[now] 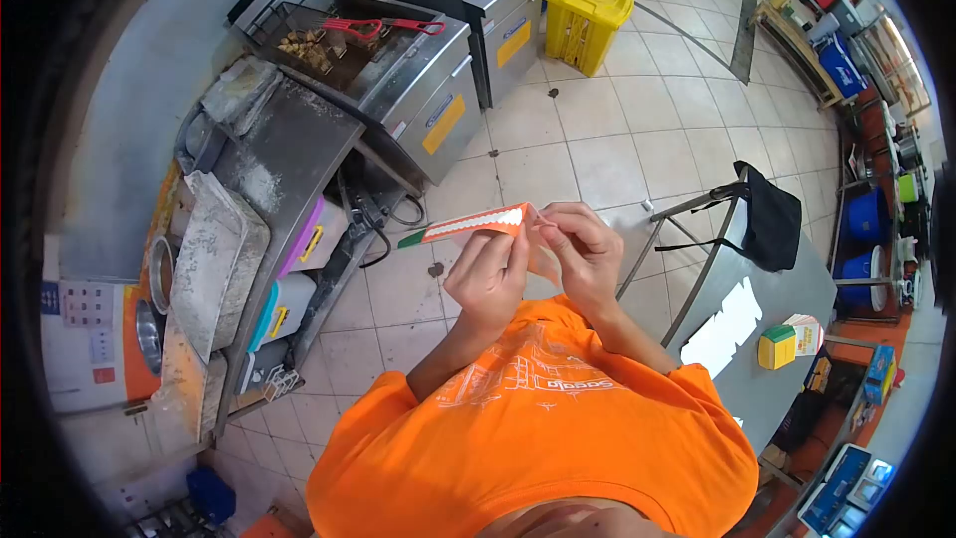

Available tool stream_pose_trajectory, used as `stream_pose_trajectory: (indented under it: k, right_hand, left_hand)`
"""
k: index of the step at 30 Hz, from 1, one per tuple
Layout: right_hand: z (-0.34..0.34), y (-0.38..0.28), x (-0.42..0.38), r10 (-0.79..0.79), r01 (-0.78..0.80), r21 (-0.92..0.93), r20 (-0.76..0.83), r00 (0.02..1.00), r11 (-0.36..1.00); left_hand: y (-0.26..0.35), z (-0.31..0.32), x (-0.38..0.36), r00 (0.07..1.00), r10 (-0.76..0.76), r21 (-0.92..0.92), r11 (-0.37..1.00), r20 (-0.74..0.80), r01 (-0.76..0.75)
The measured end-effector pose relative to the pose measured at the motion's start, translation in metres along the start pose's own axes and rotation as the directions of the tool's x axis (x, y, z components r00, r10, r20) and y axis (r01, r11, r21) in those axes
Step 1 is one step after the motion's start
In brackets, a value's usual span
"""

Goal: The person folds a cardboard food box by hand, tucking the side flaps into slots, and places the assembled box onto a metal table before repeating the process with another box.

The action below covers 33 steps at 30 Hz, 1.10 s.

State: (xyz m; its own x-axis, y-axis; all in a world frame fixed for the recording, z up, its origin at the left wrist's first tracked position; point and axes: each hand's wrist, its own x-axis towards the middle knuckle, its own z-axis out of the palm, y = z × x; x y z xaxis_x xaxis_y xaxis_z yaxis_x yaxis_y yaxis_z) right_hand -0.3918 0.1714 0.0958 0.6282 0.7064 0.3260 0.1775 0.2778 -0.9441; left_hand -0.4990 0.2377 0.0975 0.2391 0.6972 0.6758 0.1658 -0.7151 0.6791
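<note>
Both my hands are raised in front of my orange shirt, over the tiled floor. Between them is a thin folded piece of printed card (475, 224), orange with a white wavy-edged band and a green tip at its left end. My left hand (490, 274) pinches it from below, near the middle. At the right end, the fingers of my right hand (581, 251) are closed on its edge. Part of the card is hidden behind my fingers, so its full shape does not show.
At right, a metal table (687, 324) bears a black bag (762, 219), white sheets (722, 329) and a yellow-green box (777, 347). Left are a floury counter (289, 130), a metal tray (224, 259) and a fryer (418, 80) with red-handled tongs. A yellow bin (588, 15) stands ahead.
</note>
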Motion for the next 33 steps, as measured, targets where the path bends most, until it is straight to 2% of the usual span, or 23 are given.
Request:
stream_pose_trajectory:
  k: [4, 7, 10, 13, 16, 19, 22, 25, 26, 28, 29, 30, 33]
  right_hand:
    - [0.0, -0.008, 0.0, -0.002, 0.002, 0.029, 0.006, 1.0, 1.0]
    - [-0.002, -0.01, 0.0, -0.027, 0.027, 0.004, 0.021, 0.999, 1.0]
    - [-0.003, -0.014, -0.001, -0.015, 0.014, 0.02, 0.043, 0.999, 1.0]
    - [-0.005, -0.019, -0.001, -0.03, 0.028, 0.027, 0.086, 0.996, 0.999]
    - [-0.006, -0.019, -0.003, -0.015, 0.012, 0.04, 0.08, 0.997, 0.999]
    - [-0.009, -0.02, -0.002, -0.082, 0.094, -0.095, 0.125, 0.989, 0.991]
    - [-0.017, -0.029, -0.003, 0.05, -0.039, -0.054, 0.211, 0.976, 0.998]
    - [-0.026, -0.02, -0.002, 0.14, -0.167, 0.156, 0.168, 0.976, 0.974]
    - [-0.026, -0.02, -0.002, 0.138, -0.164, 0.171, 0.156, 0.978, 0.972]
    - [-0.029, -0.021, -0.002, 0.099, -0.113, 0.076, 0.159, 0.982, 0.991]
    - [-0.029, -0.021, -0.004, 0.082, -0.088, 0.031, 0.162, 0.983, 0.996]
    - [-0.025, -0.03, -0.005, 0.131, -0.142, 0.062, 0.154, 0.979, 0.988]
    - [-0.018, -0.018, -0.007, 0.013, -0.028, 0.159, 0.099, 0.995, 0.987]
  left_hand:
    - [-0.005, -0.001, -0.004, 0.999, 0.03, -0.119, 0.993, 0.035, -0.025]
    - [-0.007, -0.006, -0.007, 0.997, -0.013, -0.188, 0.982, 0.08, 0.028]
    - [-0.003, -0.013, 0.0, 0.993, 0.023, -0.193, 0.981, 0.112, -0.001]
    - [0.003, -0.012, 0.003, 0.997, -0.011, -0.306, 0.952, 0.075, 0.033]
    - [0.0, -0.014, 0.005, 0.995, 0.049, -0.244, 0.97, 0.091, -0.025]
    - [0.003, -0.014, 0.004, 0.995, 0.021, -0.266, 0.964, 0.099, 0.006]
    - [-0.006, -0.017, -0.001, 0.988, -0.013, -0.236, 0.971, 0.153, 0.049]
    - [-0.004, -0.004, -0.017, 0.953, -0.235, -0.547, 0.78, 0.192, 0.303]
    - [-0.008, -0.003, -0.02, 0.963, -0.173, -0.546, 0.797, 0.206, 0.259]
    - [-0.007, -0.001, -0.013, 0.983, -0.068, -0.624, 0.765, 0.168, 0.159]
    - [-0.005, 0.0, -0.011, 0.989, -0.061, -0.63, 0.765, 0.135, 0.133]
    - [-0.003, 0.001, -0.009, 0.993, -0.055, -0.634, 0.766, 0.101, 0.107]
    - [0.008, 0.007, -0.012, 0.986, -0.162, -0.569, 0.814, -0.028, 0.118]
